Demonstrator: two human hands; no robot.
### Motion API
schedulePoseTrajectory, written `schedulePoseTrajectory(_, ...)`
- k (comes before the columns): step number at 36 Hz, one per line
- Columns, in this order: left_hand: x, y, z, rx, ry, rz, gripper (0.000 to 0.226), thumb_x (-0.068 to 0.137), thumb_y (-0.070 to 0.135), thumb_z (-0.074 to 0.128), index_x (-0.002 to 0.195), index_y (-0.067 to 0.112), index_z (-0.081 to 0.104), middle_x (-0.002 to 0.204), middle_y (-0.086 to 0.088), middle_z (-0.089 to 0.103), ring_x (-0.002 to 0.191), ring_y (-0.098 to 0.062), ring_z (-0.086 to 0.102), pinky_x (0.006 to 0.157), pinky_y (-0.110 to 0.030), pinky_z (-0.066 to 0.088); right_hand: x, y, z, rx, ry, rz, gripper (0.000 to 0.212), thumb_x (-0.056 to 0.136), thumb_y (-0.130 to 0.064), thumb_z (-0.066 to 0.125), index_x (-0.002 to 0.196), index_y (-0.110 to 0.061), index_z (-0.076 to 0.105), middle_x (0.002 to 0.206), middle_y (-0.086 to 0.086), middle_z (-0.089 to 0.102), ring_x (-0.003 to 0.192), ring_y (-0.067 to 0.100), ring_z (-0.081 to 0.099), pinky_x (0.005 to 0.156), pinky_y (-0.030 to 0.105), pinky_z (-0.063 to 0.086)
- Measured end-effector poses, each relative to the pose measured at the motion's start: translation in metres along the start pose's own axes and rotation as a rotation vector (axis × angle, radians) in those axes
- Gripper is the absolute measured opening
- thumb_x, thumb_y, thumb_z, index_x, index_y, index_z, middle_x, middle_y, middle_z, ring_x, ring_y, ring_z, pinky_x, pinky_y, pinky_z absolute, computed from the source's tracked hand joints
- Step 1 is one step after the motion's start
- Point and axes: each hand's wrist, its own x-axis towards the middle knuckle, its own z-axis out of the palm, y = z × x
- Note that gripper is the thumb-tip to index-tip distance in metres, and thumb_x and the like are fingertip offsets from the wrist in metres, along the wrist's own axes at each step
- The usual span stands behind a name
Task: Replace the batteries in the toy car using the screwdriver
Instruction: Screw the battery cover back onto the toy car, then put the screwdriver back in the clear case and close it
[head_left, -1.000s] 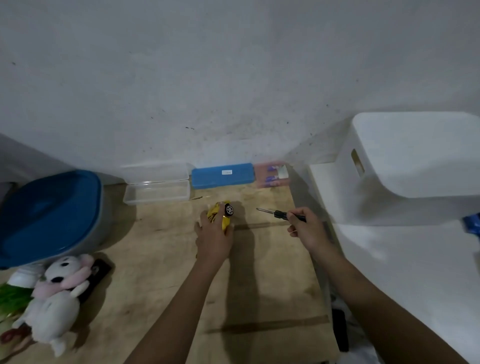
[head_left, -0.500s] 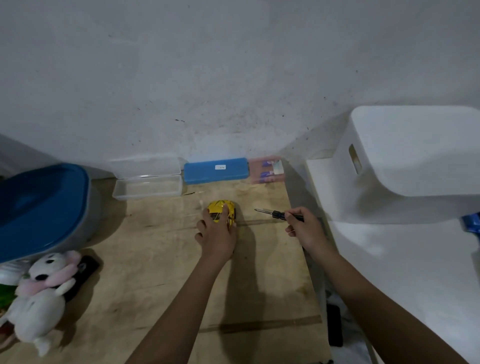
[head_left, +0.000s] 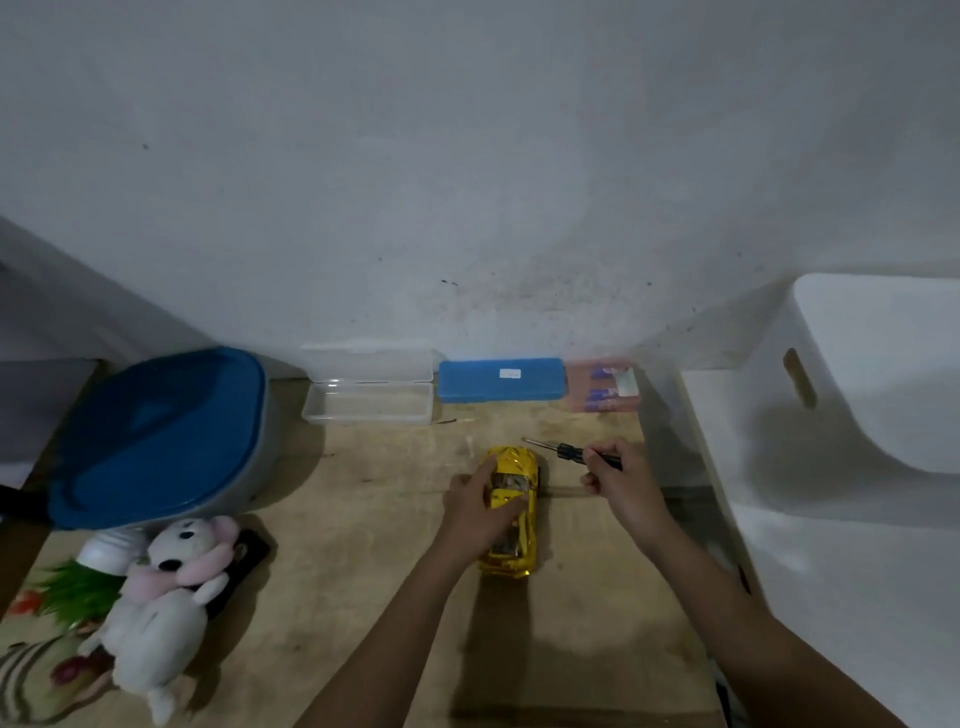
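The toy car (head_left: 514, 473) stands on its wheels on the wooden table (head_left: 363, 519), in front of the blue case (head_left: 501, 379), nose toward the case. My left hand (head_left: 478, 512) grips the car across its roof, fingers curled over it. My right hand (head_left: 621, 486), in front of the case's right end, pinches the screwdriver (head_left: 563, 451) by its handle. The shaft points left, clear of the car.

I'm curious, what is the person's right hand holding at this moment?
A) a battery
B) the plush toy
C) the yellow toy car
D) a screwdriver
D: the right hand grips the dark handle of the screwdriver, whose metal tip sticks out past the fingers, while the left hand holds the toy car.
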Motion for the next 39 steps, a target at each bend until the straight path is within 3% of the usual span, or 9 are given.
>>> schedulePoseTrajectory(4, 0.001, -0.013, -0.035, -0.135, 0.105, 0.023, 0.062, 0.091, 0.025, 0.058, 0.145, 0.021, 0.028, 0.132, -0.013, 0.036, 0.106, -0.016, 0.048, 0.095, -0.026, 0.042, 0.007, -0.022, 0.035, -0.002, -0.022, -0.027, 0.005, 0.093, -0.01, 0.051, 0.092, -0.008, 0.055, 0.08, 0.005, 0.058, 0.067, 0.014, 0.056, 0.065, 0.024, 0.049)
schedulePoseTrajectory(9, 0.015, -0.043, -0.096, -0.245, 0.354, -0.013, 0.06, 0.092, 0.012, 0.056, 0.144, 0.011, 0.027, 0.138, -0.013, 0.033, 0.116, -0.026, 0.049, 0.095, -0.034, 0.047, 0.02, -0.047, 0.089, -0.012, -0.055, -0.058, 0.005, 0.094, -0.01, 0.051, 0.091, -0.01, 0.056, 0.08, 0.004, 0.058, 0.067, 0.014, 0.057, 0.062, 0.021, 0.047)
schedulePoseTrajectory(13, 0.033, -0.069, -0.14, -0.167, 0.474, -0.008, 0.045, 0.09, 0.01, 0.056, 0.131, 0.004, 0.039, 0.13, -0.013, 0.04, 0.103, -0.017, 0.048, 0.082, -0.025, 0.042, 0.035, -0.062, 0.135, -0.044, -0.088, -0.093, 0.006, 0.094, -0.011, 0.051, 0.096, -0.008, 0.056, 0.089, 0.005, 0.059, 0.072, 0.015, 0.06, 0.067, 0.021, 0.051)
schedulePoseTrajectory(18, 0.057, -0.093, -0.165, -0.156, 0.452, -0.036, 0.065, 0.088, 0.012, 0.059, 0.142, 0.005, 0.024, 0.131, -0.009, 0.04, 0.121, -0.024, 0.045, 0.092, -0.027, 0.039, 0.061, -0.07, 0.185, -0.223, -0.072, -0.214, 0.006, 0.091, -0.008, 0.055, 0.094, -0.013, 0.058, 0.095, 0.004, 0.058, 0.083, 0.015, 0.057, 0.069, 0.014, 0.047)
schedulePoseTrajectory(20, 0.064, -0.096, -0.172, -0.208, 0.419, -0.052, 0.068, 0.088, 0.012, 0.06, 0.144, 0.007, 0.021, 0.125, -0.006, 0.048, 0.12, -0.023, 0.049, 0.089, -0.024, 0.04, 0.072, -0.068, 0.202, -0.283, -0.082, -0.268, 0.008, 0.089, -0.006, 0.057, 0.093, -0.013, 0.058, 0.096, 0.004, 0.056, 0.086, 0.018, 0.058, 0.074, 0.021, 0.05)
schedulePoseTrajectory(24, 0.074, -0.101, -0.176, -0.333, 0.349, -0.029, 0.085, 0.09, 0.024, 0.06, 0.15, 0.016, 0.001, 0.143, 0.004, 0.035, 0.131, -0.015, 0.037, 0.105, -0.029, 0.033, 0.086, -0.062, 0.228, -0.452, -0.14, -0.367, 0.007, 0.085, -0.001, 0.06, 0.092, -0.004, 0.062, 0.093, 0.004, 0.054, 0.085, 0.013, 0.053, 0.072, 0.004, 0.042)
schedulePoseTrajectory(27, 0.082, -0.1, -0.175, -0.416, 0.362, 0.019, 0.083, 0.089, 0.031, 0.061, 0.15, 0.025, 0.005, 0.15, 0.002, 0.029, 0.138, -0.016, 0.028, 0.112, -0.038, 0.03, 0.091, -0.057, 0.24, -0.532, -0.197, -0.383, 0.01, 0.083, 0.001, 0.063, 0.091, -0.005, 0.063, 0.093, 0.004, 0.055, 0.086, 0.015, 0.054, 0.074, 0.006, 0.042)
schedulePoseTrajectory(33, 0.094, -0.097, -0.174, -0.507, 0.425, 0.103, 0.065, 0.091, 0.026, 0.058, 0.146, 0.027, 0.024, 0.144, 0.01, 0.04, 0.13, -0.001, 0.036, 0.107, -0.024, 0.032, 0.097, -0.055, 0.253, -0.68, -0.3, -0.365, 0.014, 0.083, -0.005, 0.064, 0.093, -0.013, 0.06, 0.095, 0.001, 0.058, 0.089, 0.014, 0.054, 0.081, 0.019, 0.042)
schedulePoseTrajectory(39, 0.096, -0.1, -0.169, -0.549, 0.437, 0.102, 0.063, 0.093, 0.025, 0.056, 0.147, 0.028, 0.023, 0.146, 0.01, 0.035, 0.134, -0.002, 0.033, 0.113, -0.033, 0.03, 0.092, -0.056, 0.258, -0.753, -0.203, -0.546, 0.017, 0.085, -0.007, 0.059, 0.101, -0.011, 0.06, 0.107, 0.004, 0.055, 0.103, 0.013, 0.047, 0.094, 0.027, 0.043)
